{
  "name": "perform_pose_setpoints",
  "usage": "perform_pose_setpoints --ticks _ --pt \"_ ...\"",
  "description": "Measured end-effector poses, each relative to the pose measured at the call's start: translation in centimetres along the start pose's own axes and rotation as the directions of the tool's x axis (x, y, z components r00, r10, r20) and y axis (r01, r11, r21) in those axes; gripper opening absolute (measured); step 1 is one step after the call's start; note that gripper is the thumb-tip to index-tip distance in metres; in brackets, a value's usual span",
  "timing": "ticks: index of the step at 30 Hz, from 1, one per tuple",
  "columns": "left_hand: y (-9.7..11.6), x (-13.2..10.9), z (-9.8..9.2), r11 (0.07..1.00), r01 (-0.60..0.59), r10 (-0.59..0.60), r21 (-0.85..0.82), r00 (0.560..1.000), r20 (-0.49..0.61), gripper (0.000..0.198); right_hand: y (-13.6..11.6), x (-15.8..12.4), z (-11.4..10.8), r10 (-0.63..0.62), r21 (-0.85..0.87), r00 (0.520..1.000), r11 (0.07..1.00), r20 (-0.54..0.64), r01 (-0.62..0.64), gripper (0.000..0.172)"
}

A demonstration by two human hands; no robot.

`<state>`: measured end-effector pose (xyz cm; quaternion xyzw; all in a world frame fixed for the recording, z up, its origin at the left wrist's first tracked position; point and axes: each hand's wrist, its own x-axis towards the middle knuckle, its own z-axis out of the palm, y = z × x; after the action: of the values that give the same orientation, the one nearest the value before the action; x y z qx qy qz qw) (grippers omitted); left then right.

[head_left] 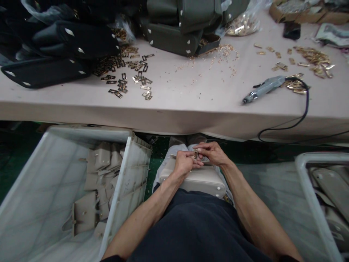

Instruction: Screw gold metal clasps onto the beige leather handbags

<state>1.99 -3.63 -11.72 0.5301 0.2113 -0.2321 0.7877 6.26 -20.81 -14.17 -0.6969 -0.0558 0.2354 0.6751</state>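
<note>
A beige handbag (203, 179) rests across my lap, its base with small metal feet facing me. Over its far edge my right hand (213, 152) pinches a small gold-coloured metal plate (195, 153) between thumb and fingers. My left hand (185, 163) is closed at the same spot, its fingers around the plate and against the bag's edge. How much of the plate or bag the left fingers grip is partly hidden. The plate looks like a clasp fitting.
On the table (177, 94) lie dark metal fittings (120, 65), gold fittings (313, 58), scattered tiny screws (226, 58) and a corded electric screwdriver (264, 89). Black bags (73, 40) and dark green bags (174, 36) are stacked behind. Bins of bags stand left (128, 174) and right (302, 182).
</note>
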Motion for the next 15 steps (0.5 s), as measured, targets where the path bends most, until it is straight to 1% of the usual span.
perform_pose_setpoints --ticks 5,8,10,13,15 --pt "0.0 0.0 -0.1 1.000 0.001 -0.001 -0.004 1.000 0.010 0.012 0.0 0.3 0.1 -0.003 -0.019 1.000 1.000 0.014 0.003 0.040" --pt "0.0 0.2 -0.1 0.999 0.036 -0.036 -0.028 0.999 -0.021 0.012 -0.1 0.2 0.5 -0.040 -0.050 0.999 0.998 0.007 0.040 0.037" --pt "0.1 0.3 -0.1 0.997 0.059 -0.062 -0.059 0.996 -0.059 0.010 -0.2 0.0 0.8 -0.095 -0.124 0.995 0.988 -0.010 0.093 0.035" --pt "0.0 0.4 -0.1 0.992 0.083 -0.092 -0.094 0.991 -0.099 0.006 -0.3 -0.2 1.2 -0.191 -0.275 0.981 0.945 -0.027 0.176 0.030" --pt "0.0 0.4 -0.1 0.990 0.095 -0.106 -0.103 0.988 -0.114 0.008 -0.4 -0.2 1.4 -0.228 -0.331 0.973 0.921 -0.028 0.207 0.027"
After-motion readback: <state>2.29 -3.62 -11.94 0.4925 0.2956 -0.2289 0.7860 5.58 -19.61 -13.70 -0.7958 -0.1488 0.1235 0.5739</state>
